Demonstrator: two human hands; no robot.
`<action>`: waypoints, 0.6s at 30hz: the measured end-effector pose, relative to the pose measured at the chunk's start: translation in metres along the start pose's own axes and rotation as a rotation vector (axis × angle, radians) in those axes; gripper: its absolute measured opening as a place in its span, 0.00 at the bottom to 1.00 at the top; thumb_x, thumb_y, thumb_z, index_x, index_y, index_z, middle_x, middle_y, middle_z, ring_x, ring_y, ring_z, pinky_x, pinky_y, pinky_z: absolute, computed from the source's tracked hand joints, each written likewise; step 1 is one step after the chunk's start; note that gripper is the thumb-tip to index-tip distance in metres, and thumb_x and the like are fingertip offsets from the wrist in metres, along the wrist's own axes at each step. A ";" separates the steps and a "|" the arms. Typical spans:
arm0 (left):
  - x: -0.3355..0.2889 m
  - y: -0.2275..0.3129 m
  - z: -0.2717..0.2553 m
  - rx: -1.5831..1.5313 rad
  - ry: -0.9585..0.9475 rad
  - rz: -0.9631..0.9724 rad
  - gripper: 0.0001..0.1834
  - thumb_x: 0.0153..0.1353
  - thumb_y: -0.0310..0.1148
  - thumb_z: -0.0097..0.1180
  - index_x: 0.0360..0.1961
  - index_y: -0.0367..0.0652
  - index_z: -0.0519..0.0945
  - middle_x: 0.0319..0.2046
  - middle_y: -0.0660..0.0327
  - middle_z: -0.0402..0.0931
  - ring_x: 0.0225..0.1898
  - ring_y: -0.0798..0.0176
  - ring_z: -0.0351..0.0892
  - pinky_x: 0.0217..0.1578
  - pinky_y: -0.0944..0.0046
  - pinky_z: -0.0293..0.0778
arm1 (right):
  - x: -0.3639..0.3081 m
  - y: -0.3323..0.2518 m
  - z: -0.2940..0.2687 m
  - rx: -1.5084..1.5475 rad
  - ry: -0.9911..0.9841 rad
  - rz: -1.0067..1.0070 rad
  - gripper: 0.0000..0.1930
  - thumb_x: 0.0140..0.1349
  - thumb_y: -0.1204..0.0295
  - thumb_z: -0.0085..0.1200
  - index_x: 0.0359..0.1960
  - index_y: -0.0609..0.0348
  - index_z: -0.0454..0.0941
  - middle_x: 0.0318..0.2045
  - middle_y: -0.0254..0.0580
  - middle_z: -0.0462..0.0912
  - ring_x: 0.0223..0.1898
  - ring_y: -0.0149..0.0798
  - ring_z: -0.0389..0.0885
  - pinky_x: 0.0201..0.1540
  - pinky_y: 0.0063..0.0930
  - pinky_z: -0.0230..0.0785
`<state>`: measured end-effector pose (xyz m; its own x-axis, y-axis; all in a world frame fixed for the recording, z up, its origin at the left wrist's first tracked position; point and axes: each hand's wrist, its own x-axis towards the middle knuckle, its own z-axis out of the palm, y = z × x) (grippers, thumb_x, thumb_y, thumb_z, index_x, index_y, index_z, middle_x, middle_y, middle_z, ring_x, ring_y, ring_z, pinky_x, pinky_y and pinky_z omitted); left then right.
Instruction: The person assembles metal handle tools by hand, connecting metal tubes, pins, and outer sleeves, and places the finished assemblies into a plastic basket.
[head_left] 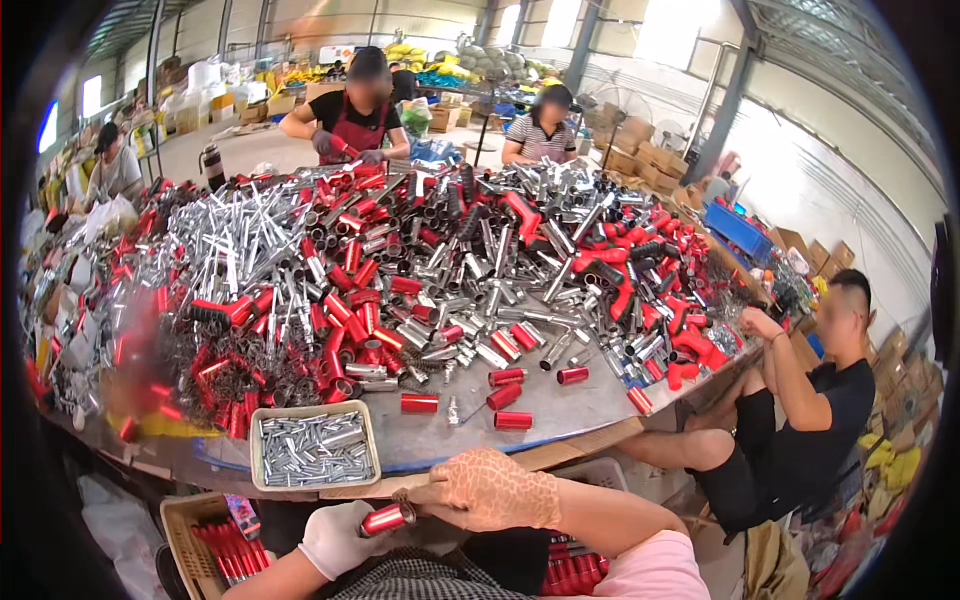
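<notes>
Close to my body, my left hand, in a white glove, is closed around a short red metal tube with a silvery open end. My right hand, in an orange patterned glove, is bent over the tube's end with its fingers pinched together. A small dark piece shows at those fingertips, too unclear to name. Just beyond my hands, a cream tray of small silvery pins stands at the table's near edge. Several loose red tubes lie right of the tray.
A large heap of silvery and red metal parts covers most of the table. Thin wire springs tangle near its left front. Below the edge, a tan basket holds red pieces. A person in black sits at the right; others work across.
</notes>
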<state>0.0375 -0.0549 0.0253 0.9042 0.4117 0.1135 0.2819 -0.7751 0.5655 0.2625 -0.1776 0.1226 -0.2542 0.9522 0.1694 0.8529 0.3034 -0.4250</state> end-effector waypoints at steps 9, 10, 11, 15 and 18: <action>0.023 0.032 0.010 -0.061 0.045 -0.029 0.22 0.50 0.52 0.67 0.32 0.43 0.81 0.21 0.53 0.78 0.26 0.49 0.82 0.29 0.56 0.77 | -0.031 0.015 -0.025 0.121 0.143 0.047 0.11 0.56 0.70 0.54 0.41 0.53 0.81 0.30 0.46 0.79 0.36 0.52 0.79 0.37 0.45 0.71; 0.026 0.039 0.009 -0.061 0.040 -0.019 0.22 0.50 0.52 0.67 0.32 0.43 0.81 0.21 0.53 0.78 0.26 0.49 0.82 0.29 0.56 0.77 | -0.033 0.016 -0.027 0.080 0.110 -0.006 0.13 0.56 0.71 0.55 0.44 0.54 0.80 0.30 0.44 0.80 0.36 0.51 0.79 0.37 0.43 0.72; 0.031 0.049 0.007 -0.101 0.069 0.034 0.17 0.54 0.46 0.64 0.35 0.43 0.81 0.23 0.54 0.79 0.26 0.54 0.81 0.29 0.58 0.76 | -0.032 0.027 -0.002 0.088 0.092 -0.063 0.11 0.56 0.72 0.54 0.41 0.53 0.80 0.30 0.45 0.79 0.37 0.51 0.79 0.38 0.45 0.71; 0.040 0.060 -0.010 -0.143 -0.134 -0.064 0.22 0.54 0.35 0.65 0.51 0.44 0.79 0.38 0.52 0.82 0.37 0.54 0.84 0.39 0.61 0.77 | -0.033 0.024 0.007 0.198 0.113 0.043 0.10 0.60 0.72 0.53 0.43 0.58 0.77 0.32 0.49 0.80 0.37 0.53 0.79 0.38 0.46 0.71; 0.046 0.059 -0.012 -0.340 -0.119 -0.104 0.25 0.53 0.31 0.65 0.54 0.43 0.77 0.45 0.50 0.81 0.44 0.53 0.82 0.45 0.61 0.76 | -0.038 0.031 0.014 0.186 0.211 0.037 0.13 0.63 0.69 0.50 0.47 0.60 0.76 0.32 0.51 0.79 0.36 0.56 0.79 0.39 0.48 0.71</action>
<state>0.0914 -0.0756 0.0739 0.9129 0.4059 -0.0434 0.2698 -0.5203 0.8103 0.2923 -0.2041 0.0910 -0.1075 0.9400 0.3237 0.7565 0.2886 -0.5869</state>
